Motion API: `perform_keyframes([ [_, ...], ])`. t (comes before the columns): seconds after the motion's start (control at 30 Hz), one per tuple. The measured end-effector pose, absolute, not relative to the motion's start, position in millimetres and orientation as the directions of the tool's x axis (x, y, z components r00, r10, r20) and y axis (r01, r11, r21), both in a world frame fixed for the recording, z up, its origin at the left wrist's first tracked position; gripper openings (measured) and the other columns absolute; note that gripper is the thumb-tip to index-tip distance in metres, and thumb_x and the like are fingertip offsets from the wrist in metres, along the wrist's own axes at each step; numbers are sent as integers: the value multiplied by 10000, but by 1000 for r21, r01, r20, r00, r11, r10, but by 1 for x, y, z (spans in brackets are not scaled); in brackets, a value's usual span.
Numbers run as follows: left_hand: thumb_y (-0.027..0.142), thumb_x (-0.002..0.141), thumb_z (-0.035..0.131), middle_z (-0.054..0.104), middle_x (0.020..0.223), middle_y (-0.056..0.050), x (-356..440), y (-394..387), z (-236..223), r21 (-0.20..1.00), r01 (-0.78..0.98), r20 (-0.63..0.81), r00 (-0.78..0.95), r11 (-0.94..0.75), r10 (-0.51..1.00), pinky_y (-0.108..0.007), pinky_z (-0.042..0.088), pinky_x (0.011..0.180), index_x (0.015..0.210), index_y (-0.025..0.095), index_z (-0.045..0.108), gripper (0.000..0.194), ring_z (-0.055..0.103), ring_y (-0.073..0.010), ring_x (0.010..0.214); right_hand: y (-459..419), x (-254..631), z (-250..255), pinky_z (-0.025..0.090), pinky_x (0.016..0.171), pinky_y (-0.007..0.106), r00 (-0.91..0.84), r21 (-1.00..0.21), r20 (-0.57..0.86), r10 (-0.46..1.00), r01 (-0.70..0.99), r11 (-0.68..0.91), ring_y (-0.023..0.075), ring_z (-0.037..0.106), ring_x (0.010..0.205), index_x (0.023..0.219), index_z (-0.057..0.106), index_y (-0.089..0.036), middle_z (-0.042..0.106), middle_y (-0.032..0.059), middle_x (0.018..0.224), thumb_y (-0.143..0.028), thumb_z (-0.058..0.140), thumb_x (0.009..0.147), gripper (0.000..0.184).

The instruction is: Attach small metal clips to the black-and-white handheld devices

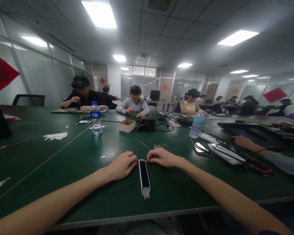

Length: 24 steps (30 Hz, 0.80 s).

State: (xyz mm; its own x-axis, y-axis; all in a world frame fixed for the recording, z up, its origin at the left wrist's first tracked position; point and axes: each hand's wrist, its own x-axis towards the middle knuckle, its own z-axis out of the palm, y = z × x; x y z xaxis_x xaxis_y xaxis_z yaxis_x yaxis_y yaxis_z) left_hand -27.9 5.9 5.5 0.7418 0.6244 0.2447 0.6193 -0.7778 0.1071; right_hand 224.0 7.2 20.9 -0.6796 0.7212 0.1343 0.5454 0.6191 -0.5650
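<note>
A long, narrow device with a white frame and a black top face (144,176) lies on the green table in front of me. Its grey, narrower end points toward me. My left hand (122,165) rests on the table at the device's far left corner, fingers curled together, a ring on one of them. At the far right corner is my right hand (164,157), its thumb and fingers pinched. Both sets of fingertips are close against the far end; whether they grip its edge or a tiny part is too small to tell. Small metal bits (161,145) lie just beyond my right hand.
Beyond stand a small open box (127,126), a black block-like object (146,124) and two water bottles (96,119) (197,124). White handheld devices with cables (225,154) lie right, near a co-worker's arm (250,145) and a black tray (254,132). Other people sit across.
</note>
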Motion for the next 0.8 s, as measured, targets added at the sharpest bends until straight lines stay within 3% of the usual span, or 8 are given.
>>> perform_keyframes([
  [0.37,250,988,416,587,957,-67,-28,4,7,97,617,243,746,-781,620,-307,461,780,956,186,607,204,564,-201,877,4,222,24,504,830,290,-660,-535,148,737,573,621,161,634,879,944,670,-163,684,36,947,-156,575,889,110],
  [0.8,254,981,415,587,954,-66,-29,5,7,99,614,251,746,-783,617,-304,462,773,952,191,607,204,560,-197,873,4,222,24,511,728,257,-646,-516,143,750,598,614,142,625,783,956,687,-158,691,33,915,-178,631,837,133],
])
